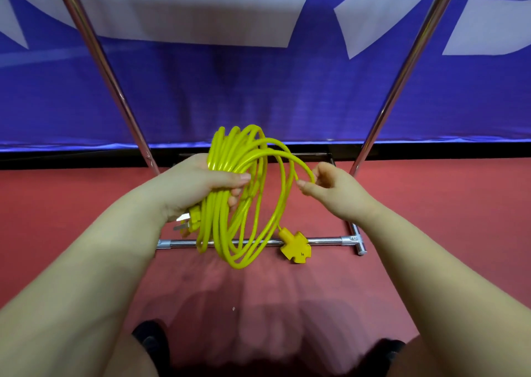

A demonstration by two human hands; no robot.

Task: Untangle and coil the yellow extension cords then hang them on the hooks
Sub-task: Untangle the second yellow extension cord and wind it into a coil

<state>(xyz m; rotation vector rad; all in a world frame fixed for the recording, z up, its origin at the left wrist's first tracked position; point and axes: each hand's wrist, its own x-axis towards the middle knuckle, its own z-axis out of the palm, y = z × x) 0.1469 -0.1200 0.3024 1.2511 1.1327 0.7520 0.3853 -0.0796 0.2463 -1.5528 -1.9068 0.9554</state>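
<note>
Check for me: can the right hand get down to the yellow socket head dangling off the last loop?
Probably yes. The right hand pinches the outer loop, and the socket head hangs free just below, nothing between them. It must release the loop first.

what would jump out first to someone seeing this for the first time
The bright yellow extension cord at the centre, bundled in loops, with the left hand gripping the bundle and the right hand pinching its outermost loop. Below the hands its cross-shaped socket end dangles in front of the rack's chrome base bar. Behind, a blue banner with white shapes fills the upper half above the red floor.
</note>
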